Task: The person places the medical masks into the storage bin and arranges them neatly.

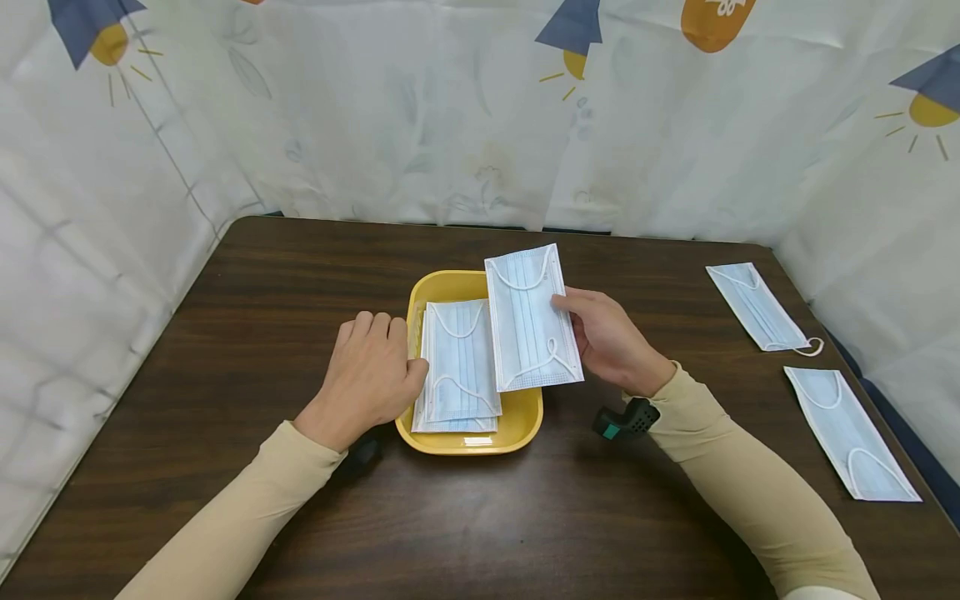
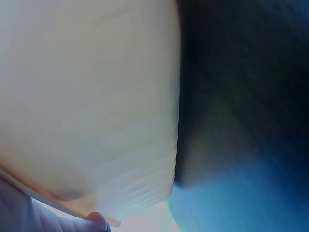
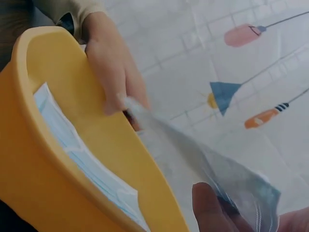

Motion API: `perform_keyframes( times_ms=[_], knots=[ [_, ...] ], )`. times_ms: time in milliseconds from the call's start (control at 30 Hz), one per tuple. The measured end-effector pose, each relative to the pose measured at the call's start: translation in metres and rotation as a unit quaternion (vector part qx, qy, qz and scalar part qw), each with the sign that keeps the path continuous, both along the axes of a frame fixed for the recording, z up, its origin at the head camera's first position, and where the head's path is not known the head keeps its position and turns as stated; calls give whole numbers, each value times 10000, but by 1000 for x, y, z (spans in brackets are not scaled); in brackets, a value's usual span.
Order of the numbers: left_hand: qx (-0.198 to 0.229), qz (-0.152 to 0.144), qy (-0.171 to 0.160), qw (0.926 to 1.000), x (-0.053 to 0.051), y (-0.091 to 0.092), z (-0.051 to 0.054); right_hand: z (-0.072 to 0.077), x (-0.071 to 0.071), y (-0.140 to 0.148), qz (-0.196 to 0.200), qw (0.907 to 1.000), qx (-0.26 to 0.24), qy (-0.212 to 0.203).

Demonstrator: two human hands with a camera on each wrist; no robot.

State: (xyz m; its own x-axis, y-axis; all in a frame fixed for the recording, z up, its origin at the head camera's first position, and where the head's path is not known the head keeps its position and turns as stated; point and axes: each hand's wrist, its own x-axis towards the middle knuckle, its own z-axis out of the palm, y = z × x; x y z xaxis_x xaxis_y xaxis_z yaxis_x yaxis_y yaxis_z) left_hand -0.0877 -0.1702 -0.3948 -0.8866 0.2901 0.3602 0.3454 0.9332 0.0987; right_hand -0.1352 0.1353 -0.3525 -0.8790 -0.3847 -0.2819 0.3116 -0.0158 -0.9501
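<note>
A yellow plastic basket (image 1: 522, 421) stands mid-table with blue pleated face masks (image 1: 461, 367) overlapping inside it. My left hand (image 1: 372, 367) grips the basket's left rim; in the right wrist view its thumb lies over the rim. Fingertips of the left hand (image 2: 96, 220) show under the rim in the left wrist view. Between thumb and fingers my right hand (image 1: 603, 333) pinches one face mask (image 1: 531, 321) by its right edge. This mask is held above the basket's right side, ear loops facing up. Seen from the right wrist, the held mask (image 3: 207, 159) is nearly edge-on.
Two more face masks, an upper one (image 1: 757, 308) and a lower one (image 1: 851, 433), lie along the right edge of the dark wooden table (image 1: 480, 525). A white patterned curtain (image 1: 450, 125) surrounds the table's back and sides.
</note>
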Motion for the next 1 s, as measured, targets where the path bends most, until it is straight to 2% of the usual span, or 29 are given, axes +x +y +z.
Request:
perform_keyframes(
  times_ms=[367,700,1000],
  knots=[
    [-14,32,-132,9999,-1,0,-1,1,3,-28,437,9990,-32,-117],
    [-50,77,-285,9996,-1,0,-1,1,4,-52,880,9952,-1,-420],
    [-35,92,-309,9995,-1,0,-1,-3,2,-68,992,9938,236,-449]
  ],
)
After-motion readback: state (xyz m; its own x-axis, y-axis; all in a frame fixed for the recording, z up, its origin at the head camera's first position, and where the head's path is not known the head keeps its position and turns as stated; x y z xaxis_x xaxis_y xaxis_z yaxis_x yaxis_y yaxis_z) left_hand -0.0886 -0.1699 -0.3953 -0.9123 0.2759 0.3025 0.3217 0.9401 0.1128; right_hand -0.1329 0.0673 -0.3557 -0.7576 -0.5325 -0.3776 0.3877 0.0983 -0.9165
